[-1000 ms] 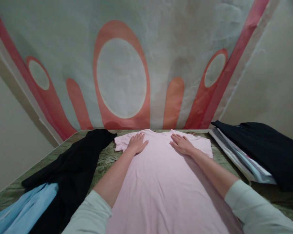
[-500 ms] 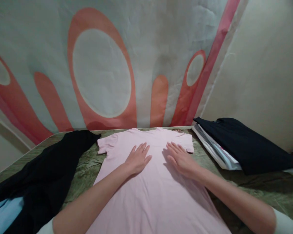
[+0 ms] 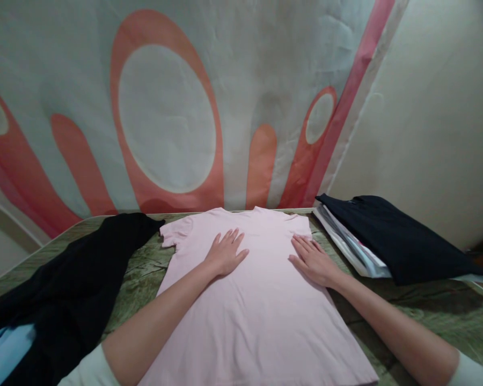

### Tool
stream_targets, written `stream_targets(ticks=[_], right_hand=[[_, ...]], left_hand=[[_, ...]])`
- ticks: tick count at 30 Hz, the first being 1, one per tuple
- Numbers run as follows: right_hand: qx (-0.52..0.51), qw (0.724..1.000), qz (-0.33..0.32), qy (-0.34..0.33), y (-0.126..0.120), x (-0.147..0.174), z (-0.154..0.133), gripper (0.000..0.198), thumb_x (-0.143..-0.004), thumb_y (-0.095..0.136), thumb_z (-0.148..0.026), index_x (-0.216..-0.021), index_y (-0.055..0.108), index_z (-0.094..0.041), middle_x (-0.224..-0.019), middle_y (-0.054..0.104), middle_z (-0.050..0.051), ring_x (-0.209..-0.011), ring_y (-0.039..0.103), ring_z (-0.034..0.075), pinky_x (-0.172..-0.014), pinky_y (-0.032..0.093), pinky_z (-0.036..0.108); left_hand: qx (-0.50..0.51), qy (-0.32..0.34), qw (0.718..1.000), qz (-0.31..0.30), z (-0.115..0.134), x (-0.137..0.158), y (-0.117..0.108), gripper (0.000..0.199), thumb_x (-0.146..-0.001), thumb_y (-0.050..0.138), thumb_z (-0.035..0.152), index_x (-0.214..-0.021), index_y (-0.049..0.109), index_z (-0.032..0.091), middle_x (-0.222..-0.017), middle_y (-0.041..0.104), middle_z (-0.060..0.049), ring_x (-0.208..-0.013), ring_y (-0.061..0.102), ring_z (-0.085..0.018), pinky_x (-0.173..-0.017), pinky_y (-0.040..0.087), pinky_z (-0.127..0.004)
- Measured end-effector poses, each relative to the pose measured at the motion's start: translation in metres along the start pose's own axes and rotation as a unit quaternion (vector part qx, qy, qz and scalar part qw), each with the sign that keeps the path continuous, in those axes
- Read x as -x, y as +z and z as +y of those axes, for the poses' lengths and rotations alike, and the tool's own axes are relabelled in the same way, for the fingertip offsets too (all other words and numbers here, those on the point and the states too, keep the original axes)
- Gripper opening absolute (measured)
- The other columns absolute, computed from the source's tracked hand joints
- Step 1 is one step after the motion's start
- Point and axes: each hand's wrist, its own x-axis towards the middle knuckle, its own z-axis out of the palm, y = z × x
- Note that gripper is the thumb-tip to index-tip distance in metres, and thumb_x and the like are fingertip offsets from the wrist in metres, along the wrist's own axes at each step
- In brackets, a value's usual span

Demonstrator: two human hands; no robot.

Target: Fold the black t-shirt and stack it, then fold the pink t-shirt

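A pale pink T-shirt (image 3: 261, 300) lies spread on the table, its neckline at the far edge and its hem towards me. My left hand (image 3: 226, 253) rests flat on the upper left of the shirt, fingers stretched out. On the other side, my right hand (image 3: 313, 261) lies flat near the shirt's right edge, just below the right sleeve, with its fingers extended. Neither hand grips the cloth. Soft creases run through the lower part of the shirt.
Left of the shirt lies a heap of black cloth (image 3: 76, 273) with a light blue piece (image 3: 10, 348) at its near end. A stack of folded clothes with a black garment (image 3: 398, 236) on top sits at right. Behind the green-brown table (image 3: 145, 276) stands a patterned wall covering (image 3: 237, 80).
My right hand has slid to the right across the shirt, from the chest towards its side edge. My left hand stays almost in place. The right sleeve edge has shifted slightly inward.
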Motion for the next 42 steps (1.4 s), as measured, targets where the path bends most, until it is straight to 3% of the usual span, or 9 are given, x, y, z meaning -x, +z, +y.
stream_targets(ticks=[3,6,11,14,22,26,33,38,42], right_hand=[[0.001,0.999,0.016,0.045,0.001,-0.008,0.010,0.062,-0.091,0.021,-0.051,-0.140,0.031,-0.015,-0.147,0.025,0.009,-0.136,0.019,0.023,-0.109,0.014,0.047],[-0.001,0.997,0.043,0.064,-0.004,-0.004,0.000,0.059,-0.092,0.021,-0.045,-0.140,0.031,-0.012,-0.147,0.025,0.010,-0.136,0.016,0.023,-0.110,0.012,0.047],[-0.055,0.996,-0.006,-0.076,-0.012,0.032,-0.049,0.060,-0.092,0.024,-0.049,-0.142,0.026,-0.016,-0.149,0.022,0.007,-0.137,0.016,0.020,-0.110,0.018,0.040],[-0.061,0.992,-0.016,-0.109,-0.011,0.051,-0.062,0.063,-0.090,0.027,-0.052,-0.143,0.024,-0.018,-0.148,0.022,0.008,-0.136,0.018,0.020,-0.110,0.018,0.041],[-0.019,1.000,0.005,-0.022,-0.006,0.072,-0.020,0.065,-0.090,0.026,-0.054,-0.143,0.026,-0.015,-0.148,0.023,0.010,-0.135,0.020,0.023,-0.110,0.019,0.042],[-0.004,1.000,0.013,0.005,-0.007,0.076,-0.020,0.065,-0.089,0.024,-0.055,-0.142,0.028,-0.017,-0.147,0.027,0.009,-0.136,0.020,0.024,-0.111,0.014,0.046],[-0.031,0.997,-0.014,-0.068,-0.006,0.024,-0.057,0.067,-0.090,0.022,-0.055,-0.141,0.030,-0.013,-0.147,0.025,0.011,-0.136,0.016,0.024,-0.110,0.013,0.044],[-0.052,0.997,-0.024,-0.049,0.007,-0.036,-0.080,0.067,-0.090,0.021,-0.052,-0.139,0.032,-0.008,-0.146,0.026,0.015,-0.135,0.019,0.026,-0.107,0.017,0.046],[-0.050,0.998,0.011,-0.043,0.018,-0.056,-0.090,0.067,-0.090,0.020,-0.054,-0.139,0.031,-0.010,-0.147,0.025,0.013,-0.135,0.020,0.025,-0.107,0.016,0.045]], left_hand=[[-0.004,-0.010,1.000,0.003,-0.003,-0.007,0.002,0.066,-0.089,0.015,0.060,-0.142,0.023,0.022,-0.150,0.016,-0.006,-0.137,0.013,-0.024,-0.108,0.011,-0.047],[-0.004,-0.020,1.000,0.006,-0.004,-0.012,0.004,0.066,-0.089,0.015,0.060,-0.142,0.023,0.022,-0.150,0.017,-0.006,-0.137,0.013,-0.025,-0.108,0.011,-0.048],[-0.005,-0.034,0.999,0.008,-0.004,-0.015,0.006,0.065,-0.089,0.016,0.060,-0.142,0.023,0.023,-0.150,0.017,-0.006,-0.137,0.013,-0.025,-0.108,0.011,-0.047],[-0.006,-0.036,0.999,0.010,-0.004,-0.015,0.006,0.065,-0.089,0.016,0.059,-0.142,0.023,0.023,-0.150,0.017,-0.005,-0.137,0.013,-0.024,-0.108,0.011,-0.046],[0.000,-0.027,1.000,0.005,-0.005,-0.014,0.003,0.064,-0.089,0.016,0.059,-0.141,0.023,0.022,-0.150,0.017,-0.006,-0.137,0.013,-0.024,-0.108,0.011,-0.046],[0.002,-0.034,0.999,-0.001,-0.003,-0.013,0.002,0.064,-0.089,0.017,0.058,-0.142,0.023,0.022,-0.150,0.016,-0.007,-0.137,0.011,-0.025,-0.108,0.009,-0.048],[0.009,-0.046,0.999,-0.012,0.004,-0.009,-0.001,0.064,-0.089,0.018,0.058,-0.142,0.021,0.022,-0.150,0.015,-0.006,-0.137,0.010,-0.026,-0.108,0.008,-0.048],[0.008,-0.046,0.999,-0.013,0.003,-0.007,-0.002,0.065,-0.089,0.017,0.059,-0.142,0.021,0.022,-0.150,0.015,-0.006,-0.137,0.011,-0.026,-0.108,0.008,-0.049],[-0.002,-0.047,0.999,-0.009,0.006,-0.004,-0.007,0.064,-0.089,0.019,0.057,-0.141,0.024,0.020,-0.149,0.018,-0.008,-0.136,0.014,-0.026,-0.108,0.010,-0.048]])
